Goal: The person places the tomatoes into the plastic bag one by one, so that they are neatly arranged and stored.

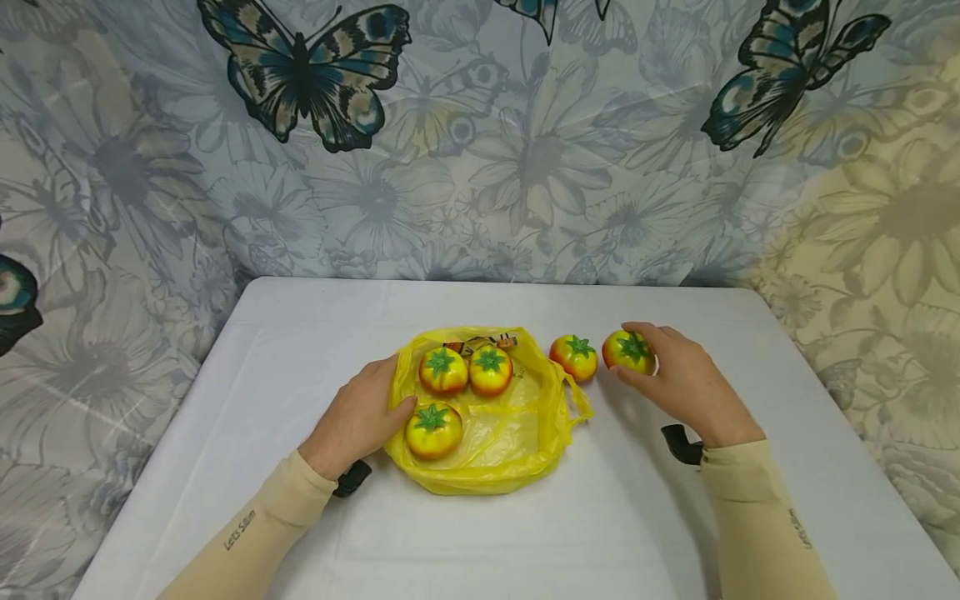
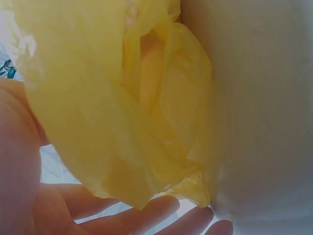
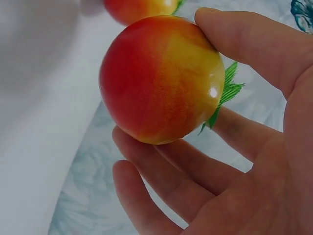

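Note:
My right hand grips a red-and-yellow toy tomato with a green leaf top between thumb and fingers, right of the bag. In the right wrist view the fingers curl beneath it. A second toy tomato sits on the table between that one and the bag. My left hand holds the left rim of an open yellow plastic bag, thumb inside and fingers outside. Inside lie three more: one tomato by my thumb, another behind it and one beside that. Yellow plastic fills much of the left wrist view.
A white-covered table lies under everything, its back edge against a floral and butterfly-patterned cloth. One bag handle sticks out to the right, close below the nearer loose tomato. Black straps are at both wrists.

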Available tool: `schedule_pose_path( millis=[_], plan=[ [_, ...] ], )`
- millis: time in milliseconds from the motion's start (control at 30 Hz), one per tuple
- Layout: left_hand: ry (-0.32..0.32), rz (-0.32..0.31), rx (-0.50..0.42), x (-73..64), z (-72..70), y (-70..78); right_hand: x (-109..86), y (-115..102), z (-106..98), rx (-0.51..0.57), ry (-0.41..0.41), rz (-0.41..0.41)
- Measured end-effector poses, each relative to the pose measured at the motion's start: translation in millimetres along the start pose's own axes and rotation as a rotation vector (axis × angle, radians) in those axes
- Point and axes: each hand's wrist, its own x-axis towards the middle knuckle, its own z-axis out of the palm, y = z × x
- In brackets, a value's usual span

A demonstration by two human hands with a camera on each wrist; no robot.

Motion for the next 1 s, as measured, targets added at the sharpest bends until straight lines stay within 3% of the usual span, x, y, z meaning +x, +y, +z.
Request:
schedule_pose_path(
  millis=[467,1000],
  plan=[
    [-0.005,-0.003,-0.013,2.7,0.4,0.6,-13.7,-26,-11,0.025,-0.01,-0.058],
    [-0.009,-0.013,-0.011,1.0,-0.6,-1.1,-18.3,-80,-9,0.079,-0.018,-0.242]
  ],
)
